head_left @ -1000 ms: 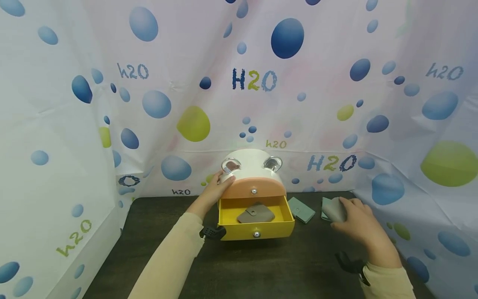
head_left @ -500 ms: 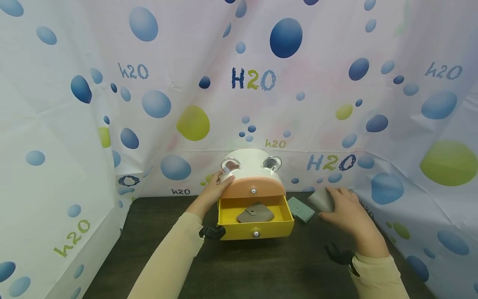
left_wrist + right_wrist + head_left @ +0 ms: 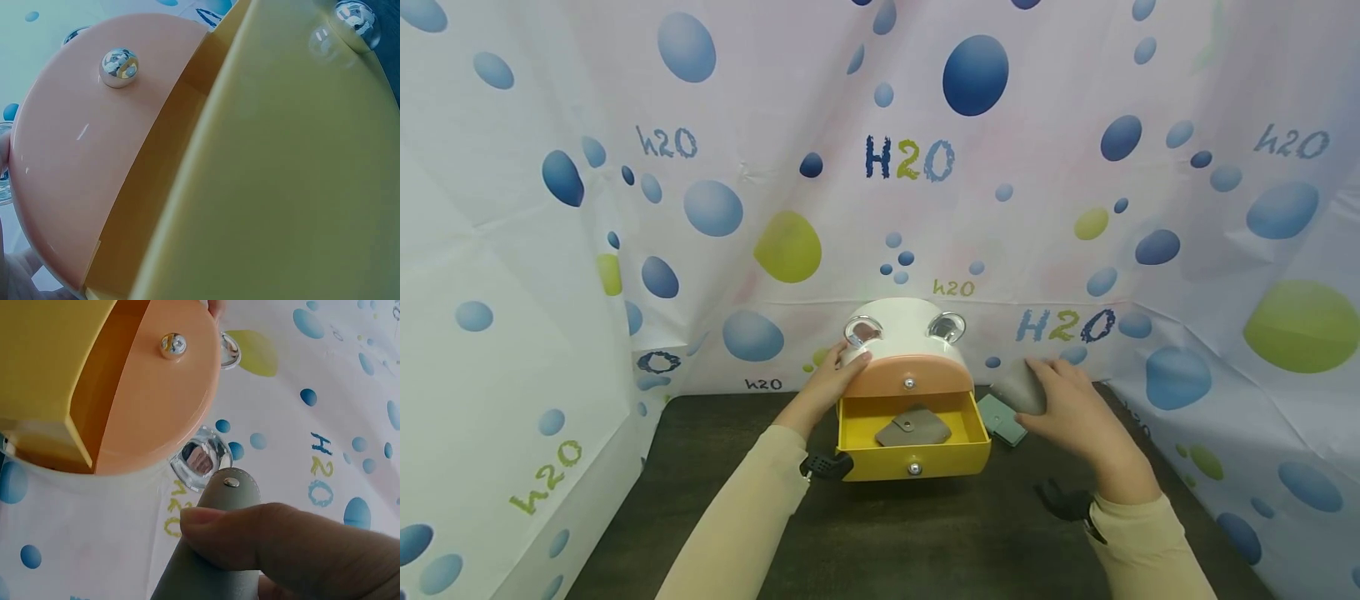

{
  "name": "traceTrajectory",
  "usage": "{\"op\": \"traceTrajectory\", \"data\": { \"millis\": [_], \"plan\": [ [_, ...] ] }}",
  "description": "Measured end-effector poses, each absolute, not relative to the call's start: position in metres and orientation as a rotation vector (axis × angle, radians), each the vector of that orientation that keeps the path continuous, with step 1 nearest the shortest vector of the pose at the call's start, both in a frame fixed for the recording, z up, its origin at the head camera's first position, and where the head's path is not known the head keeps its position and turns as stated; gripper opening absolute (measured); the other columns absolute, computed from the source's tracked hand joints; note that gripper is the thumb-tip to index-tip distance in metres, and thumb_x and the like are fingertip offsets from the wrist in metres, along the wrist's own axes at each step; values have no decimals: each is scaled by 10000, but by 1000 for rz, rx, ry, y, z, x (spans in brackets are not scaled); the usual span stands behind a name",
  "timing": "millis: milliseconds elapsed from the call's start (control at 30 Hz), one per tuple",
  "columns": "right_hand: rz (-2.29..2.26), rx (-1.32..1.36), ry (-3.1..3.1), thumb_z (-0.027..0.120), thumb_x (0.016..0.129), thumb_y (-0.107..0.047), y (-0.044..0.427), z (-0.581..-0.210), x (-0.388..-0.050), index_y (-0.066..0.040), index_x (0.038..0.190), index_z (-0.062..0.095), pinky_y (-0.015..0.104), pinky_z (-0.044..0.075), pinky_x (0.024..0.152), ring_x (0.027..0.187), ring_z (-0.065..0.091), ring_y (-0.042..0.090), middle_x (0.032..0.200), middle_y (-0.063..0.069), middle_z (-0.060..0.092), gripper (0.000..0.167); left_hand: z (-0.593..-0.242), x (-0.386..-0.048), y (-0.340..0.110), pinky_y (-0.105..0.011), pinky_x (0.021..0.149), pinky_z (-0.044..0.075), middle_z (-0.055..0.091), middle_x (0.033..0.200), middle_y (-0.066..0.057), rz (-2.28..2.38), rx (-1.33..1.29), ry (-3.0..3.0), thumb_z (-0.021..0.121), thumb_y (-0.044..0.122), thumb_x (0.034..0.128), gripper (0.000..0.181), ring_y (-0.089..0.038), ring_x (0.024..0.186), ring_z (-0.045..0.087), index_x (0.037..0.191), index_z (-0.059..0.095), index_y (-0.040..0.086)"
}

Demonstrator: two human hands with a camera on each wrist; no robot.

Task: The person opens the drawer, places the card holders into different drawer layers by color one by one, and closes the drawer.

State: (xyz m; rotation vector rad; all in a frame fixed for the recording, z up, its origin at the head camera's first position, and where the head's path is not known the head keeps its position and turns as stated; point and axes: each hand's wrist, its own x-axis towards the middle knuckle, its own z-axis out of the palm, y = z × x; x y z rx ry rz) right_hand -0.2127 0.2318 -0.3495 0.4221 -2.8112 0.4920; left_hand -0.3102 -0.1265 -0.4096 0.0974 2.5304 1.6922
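A small drawer cabinet (image 3: 898, 329) with a white rounded top and clear ears stands at the back of the table. Its yellow lower drawer (image 3: 951, 462) is pulled out, with a grey-brown snap wallet (image 3: 917, 427) lying inside. My left hand (image 3: 823, 387) holds the cabinet's left side, thumb at the front edge of the top. In my right hand (image 3: 1071, 412) is a grey-green wallet (image 3: 222, 544) with a metal snap, pinched under the thumb and raised right of the cabinet. A green wallet (image 3: 1000, 419) lies on the table, partly behind the held one.
The peach upper drawer (image 3: 917, 379), with a round silver knob, is closed. A dark tabletop (image 3: 940, 542) lies beneath everything. White curtain (image 3: 820, 83) with blue and green drops hangs behind and at both sides.
My right hand has carried the grey-green wallet leftward and slightly up, toward the cabinet, to above the green wallet. The left hand and the open drawer have stayed still.
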Motion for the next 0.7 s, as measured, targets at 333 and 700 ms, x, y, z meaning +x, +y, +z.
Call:
{"op": "traceTrajectory", "data": {
  "millis": [333,700],
  "plan": [
    [485,525,-2812,849,774,-238,211,-338,-216,69,1427,472,590,465,892,1176,465,445,1314,268,525,814,-406,-308,-127,-596,1172,208,175,1642,-198,1677,107,2535,551,719,886,1002,-403,1493,193,1612,156,153],
    [471,599,-2798,853,771,-235,193,-340,-219,41,1431,486,564,475,885,1161,474,413,1326,229,537,804,-406,-310,-127,-584,1176,210,168,1643,-202,1674,116,2532,544,723,888,1004,-397,1495,191,1612,154,147]
  ]
}}
